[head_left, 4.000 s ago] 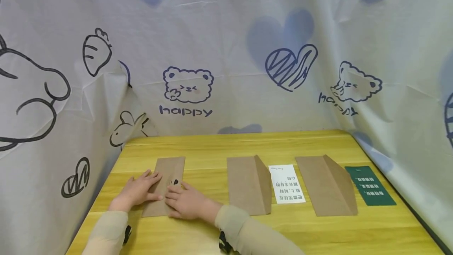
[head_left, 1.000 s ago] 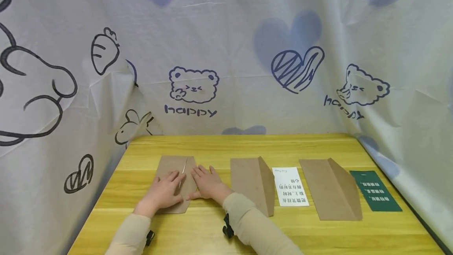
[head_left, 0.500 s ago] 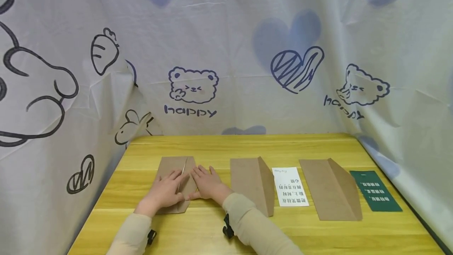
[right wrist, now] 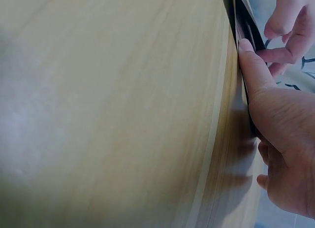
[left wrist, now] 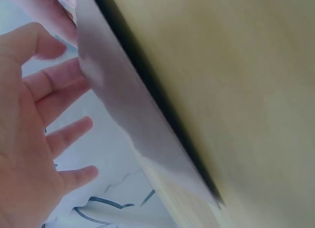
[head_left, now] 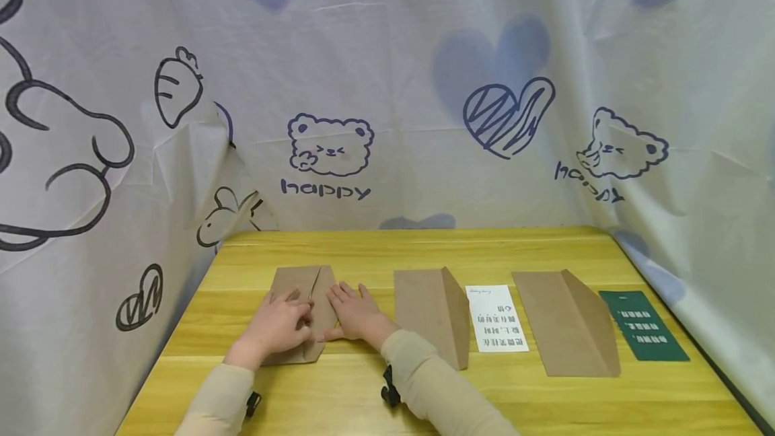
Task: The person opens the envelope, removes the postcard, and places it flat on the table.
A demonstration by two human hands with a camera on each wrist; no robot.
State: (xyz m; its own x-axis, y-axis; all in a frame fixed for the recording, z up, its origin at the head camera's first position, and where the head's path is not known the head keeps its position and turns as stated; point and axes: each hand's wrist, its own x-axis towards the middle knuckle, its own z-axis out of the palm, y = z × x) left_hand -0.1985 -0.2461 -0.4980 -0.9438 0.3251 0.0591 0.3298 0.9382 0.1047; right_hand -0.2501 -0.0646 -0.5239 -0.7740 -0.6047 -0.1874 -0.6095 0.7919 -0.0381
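Observation:
A brown paper envelope (head_left: 295,276) lies at the left of the table, with a folded flap (head_left: 327,298) along its right side. My left hand (head_left: 272,321) is over its middle, at the flap's edge, fingers bent. In the left wrist view the left hand's (left wrist: 29,129) fingers are spread, the foremost fingertips touching the paper (left wrist: 123,100). My right hand (head_left: 356,315) rests along the flap's right edge with fingers extended. The right wrist view shows the right thumb (right wrist: 253,65) on the envelope's edge, beside the left fingers (right wrist: 290,41); a gap opens there between paper layers.
To the right lie a second brown envelope (head_left: 420,315) with its flap open, a white printed card (head_left: 498,321), a third open envelope (head_left: 560,328) and a dark green card (head_left: 644,325). A patterned cloth (head_left: 412,99) hangs behind the wooden table (head_left: 363,409).
The envelope moved right from four seconds ago, and its flap now lies folded over. In the last half second my left hand drew slightly left, its fingers bending more; my right hand stayed.

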